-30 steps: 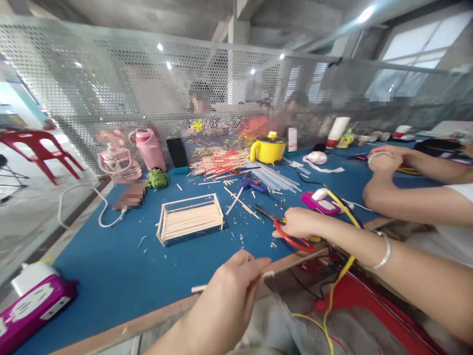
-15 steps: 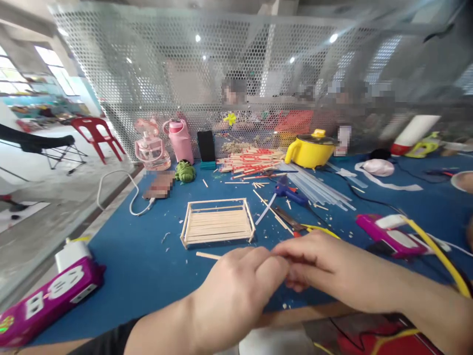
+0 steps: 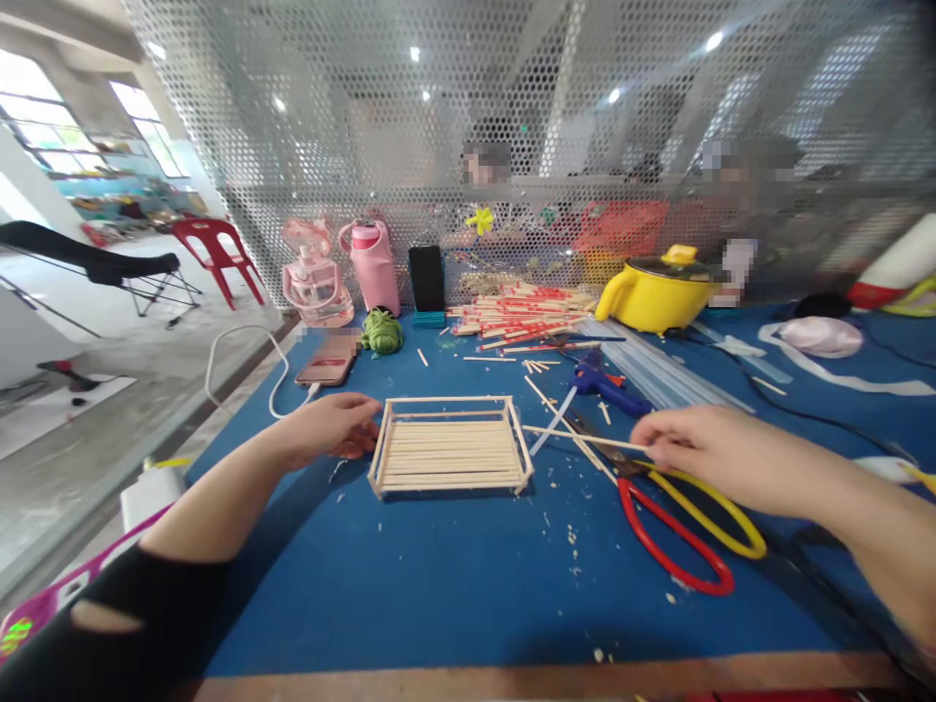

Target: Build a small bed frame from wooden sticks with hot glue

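Note:
A small tray-like frame of pale wooden sticks point(image 3: 449, 453) lies on the blue table point(image 3: 409, 585). My left hand point(image 3: 340, 426) is at its left end, fingers curled beside the corner; whether they touch it or hold anything is hidden. My right hand point(image 3: 677, 439) pinches one end of a thin wooden stick point(image 3: 585, 438), whose other end points left at the frame's right side. Scissors with red and yellow handles point(image 3: 677, 526) lie under and in front of my right hand. Behind the stick is a blue glue gun point(image 3: 606, 383).
Bundled sticks point(image 3: 523, 314), clear glue sticks point(image 3: 673, 375) and a yellow pot point(image 3: 658, 295) stand toward the back. Green yarn point(image 3: 381, 331), a phone point(image 3: 329, 359) and pink bottles point(image 3: 374, 268) are at the back left. A perforated metal screen point(image 3: 366, 117) rises behind.
My hands were together in front of the frame and have moved apart, left hand to its left end, right hand rightward with a stick. The scissors now show fully.

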Demonstrator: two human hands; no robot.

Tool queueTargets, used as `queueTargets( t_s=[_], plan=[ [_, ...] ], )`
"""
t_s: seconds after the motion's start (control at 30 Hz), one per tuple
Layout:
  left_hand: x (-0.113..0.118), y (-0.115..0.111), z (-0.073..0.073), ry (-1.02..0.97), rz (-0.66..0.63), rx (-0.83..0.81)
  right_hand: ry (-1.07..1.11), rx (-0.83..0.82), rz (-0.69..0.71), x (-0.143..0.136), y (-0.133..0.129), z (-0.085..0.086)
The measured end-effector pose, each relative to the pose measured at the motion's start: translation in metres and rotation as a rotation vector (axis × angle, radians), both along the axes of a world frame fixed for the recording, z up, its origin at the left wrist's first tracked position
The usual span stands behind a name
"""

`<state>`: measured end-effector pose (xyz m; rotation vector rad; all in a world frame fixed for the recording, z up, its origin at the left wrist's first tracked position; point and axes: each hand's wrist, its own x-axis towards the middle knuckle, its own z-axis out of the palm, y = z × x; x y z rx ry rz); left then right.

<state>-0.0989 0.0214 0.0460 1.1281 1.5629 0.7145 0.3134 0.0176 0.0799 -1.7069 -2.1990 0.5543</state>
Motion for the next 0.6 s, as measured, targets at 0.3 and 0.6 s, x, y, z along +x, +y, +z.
queueTargets(
  t_s=[0.3, 0.6],
  plan=[
    [0.015, 0.007, -0.014, -0.376, 0.027, -0.076, 0.078, -0.350, 0.083, -0.054, 0.038, -0.012],
    [0.042, -0.013, -0.024, -0.650, 0.108, -0.064, 0.134, -0.059, 0.141, -0.085, 0.035, -0.051]
  ],
)
